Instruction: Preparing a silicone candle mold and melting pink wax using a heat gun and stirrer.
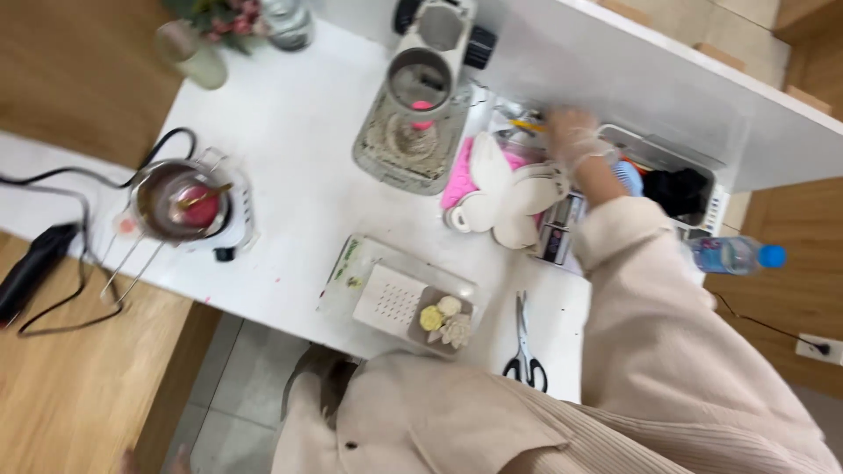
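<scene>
From the head camera, looking down over a cream sleeve, the person's right hand in a thin clear glove reaches across the white table to the clutter at the far right edge; the picture is smeared with motion there, so I cannot tell whether the fingers are closed on anything or merely spread over the pile; the left hand is out of sight; just below the wrist lies a white flower-shaped mould overlapping a pink mat; beside the hand sits a grey tray with something black in it, and a clear water bottle with a blue cap hangs past the table edge; nearer the body lie scissors, a small dish of pale wax flowers and a white perforated block; at the left a melting pot holds pink liquid, its black cable trailing off; a grey-crusted stand with a metal cup is at the back.
</scene>
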